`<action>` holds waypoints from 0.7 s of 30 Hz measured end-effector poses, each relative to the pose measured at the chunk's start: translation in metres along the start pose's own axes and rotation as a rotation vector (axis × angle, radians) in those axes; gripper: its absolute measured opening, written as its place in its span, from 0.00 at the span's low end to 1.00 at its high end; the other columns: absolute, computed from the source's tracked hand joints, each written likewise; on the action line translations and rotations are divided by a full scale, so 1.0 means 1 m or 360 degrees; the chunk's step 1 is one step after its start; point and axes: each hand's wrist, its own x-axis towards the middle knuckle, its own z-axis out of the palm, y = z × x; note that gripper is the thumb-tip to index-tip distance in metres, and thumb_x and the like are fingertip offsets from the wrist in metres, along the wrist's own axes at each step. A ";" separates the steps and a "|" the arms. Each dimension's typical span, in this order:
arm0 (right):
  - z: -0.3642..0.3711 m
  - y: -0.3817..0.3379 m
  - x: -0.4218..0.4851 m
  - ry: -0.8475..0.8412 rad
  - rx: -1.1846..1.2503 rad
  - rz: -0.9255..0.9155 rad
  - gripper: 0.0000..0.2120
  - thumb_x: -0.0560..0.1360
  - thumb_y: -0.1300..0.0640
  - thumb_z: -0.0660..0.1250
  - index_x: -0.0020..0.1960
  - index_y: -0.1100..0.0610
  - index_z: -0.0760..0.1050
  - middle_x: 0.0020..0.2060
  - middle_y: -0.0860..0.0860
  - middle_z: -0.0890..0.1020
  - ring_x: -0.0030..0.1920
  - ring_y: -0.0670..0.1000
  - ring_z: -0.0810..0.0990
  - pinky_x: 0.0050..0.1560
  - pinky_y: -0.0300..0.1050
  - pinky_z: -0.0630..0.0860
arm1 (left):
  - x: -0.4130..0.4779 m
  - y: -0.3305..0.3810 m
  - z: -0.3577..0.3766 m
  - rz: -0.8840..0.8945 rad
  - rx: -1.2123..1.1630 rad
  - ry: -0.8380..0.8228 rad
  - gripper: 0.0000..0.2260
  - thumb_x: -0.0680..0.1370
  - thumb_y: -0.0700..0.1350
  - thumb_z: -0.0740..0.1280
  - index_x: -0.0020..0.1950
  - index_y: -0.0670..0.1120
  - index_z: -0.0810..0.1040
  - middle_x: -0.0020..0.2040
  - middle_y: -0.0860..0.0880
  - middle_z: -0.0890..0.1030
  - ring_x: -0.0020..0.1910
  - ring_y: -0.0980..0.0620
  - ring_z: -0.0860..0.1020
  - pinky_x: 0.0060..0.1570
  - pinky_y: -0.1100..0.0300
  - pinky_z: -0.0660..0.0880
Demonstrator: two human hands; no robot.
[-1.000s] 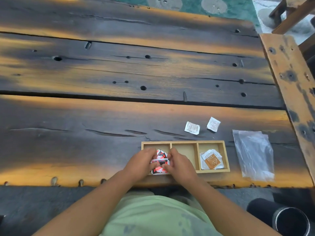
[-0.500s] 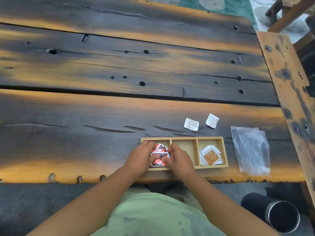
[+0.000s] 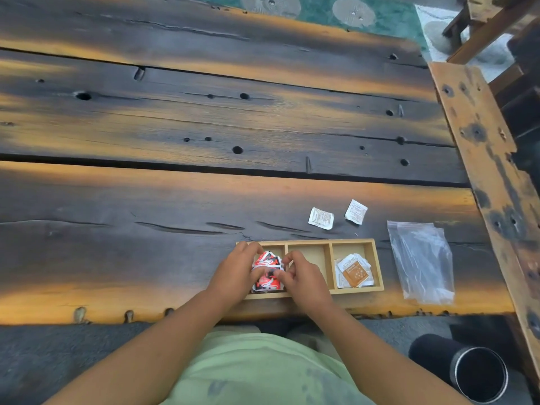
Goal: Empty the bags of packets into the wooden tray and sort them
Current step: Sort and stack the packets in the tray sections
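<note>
A wooden tray with three compartments lies near the table's front edge. Its left compartment holds a stack of red and white packets. My left hand and my right hand press on this stack from either side, fingers curled on it. The middle compartment holds nothing. Orange and white packets lie in the right one. Two white packets rest on the table behind the tray. Empty clear plastic bags lie to the tray's right.
The table is dark, scorched planks with gaps and holes. A raised wooden board runs along its right side. A black cylinder lies on the floor at lower right. Chair legs stand at the far right.
Both hands stay on the red and white packets in the left compartment; the fingers have shifted slightly around the stack. The camera has moved a little.
</note>
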 end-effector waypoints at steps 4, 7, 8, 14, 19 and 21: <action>-0.015 0.010 0.008 0.0051 0.0087 -0.0009 0.05 0.78 0.50 0.67 0.50 0.49 0.72 0.30 0.49 0.76 0.34 0.49 0.76 0.38 0.48 0.72 | 0.012 0.014 0.001 -0.0014 0.0044 0.0004 0.09 0.77 0.52 0.69 0.55 0.51 0.75 0.48 0.55 0.73 0.50 0.52 0.75 0.48 0.54 0.73; -0.036 0.018 0.017 0.0017 0.0076 -0.0038 0.02 0.78 0.53 0.65 0.47 0.51 0.75 0.30 0.47 0.76 0.34 0.47 0.74 0.39 0.48 0.72 | 0.026 0.034 0.005 -0.0011 0.0166 0.0015 0.07 0.78 0.50 0.68 0.53 0.50 0.76 0.45 0.55 0.72 0.48 0.52 0.75 0.43 0.56 0.69; -0.044 0.021 0.020 0.0010 0.0081 -0.0052 0.03 0.78 0.53 0.65 0.46 0.51 0.75 0.31 0.46 0.76 0.34 0.46 0.74 0.39 0.48 0.72 | 0.032 0.043 0.006 -0.0020 0.0174 0.0020 0.07 0.79 0.50 0.68 0.53 0.49 0.76 0.44 0.55 0.73 0.46 0.52 0.75 0.42 0.57 0.68; -0.097 0.037 0.050 0.0039 0.0212 -0.0049 0.05 0.78 0.54 0.64 0.44 0.52 0.75 0.31 0.45 0.76 0.34 0.46 0.74 0.38 0.46 0.72 | 0.070 0.088 0.020 -0.0034 0.0171 0.0009 0.08 0.78 0.49 0.69 0.54 0.47 0.77 0.48 0.51 0.78 0.49 0.50 0.76 0.48 0.55 0.72; -0.130 0.046 0.088 -0.0026 -0.0088 -0.0094 0.03 0.76 0.55 0.65 0.47 0.54 0.76 0.37 0.51 0.82 0.41 0.54 0.80 0.45 0.50 0.77 | 0.110 0.102 0.033 -0.0009 0.0224 -0.0033 0.07 0.77 0.44 0.69 0.54 0.45 0.78 0.51 0.46 0.80 0.52 0.46 0.77 0.51 0.54 0.73; -0.136 0.052 0.105 -0.0039 -0.0253 -0.0094 0.03 0.76 0.55 0.66 0.49 0.53 0.76 0.42 0.52 0.83 0.45 0.56 0.80 0.46 0.50 0.78 | 0.125 0.104 0.039 -0.0022 0.0242 -0.0057 0.08 0.77 0.44 0.70 0.55 0.45 0.78 0.52 0.46 0.79 0.52 0.45 0.78 0.52 0.53 0.74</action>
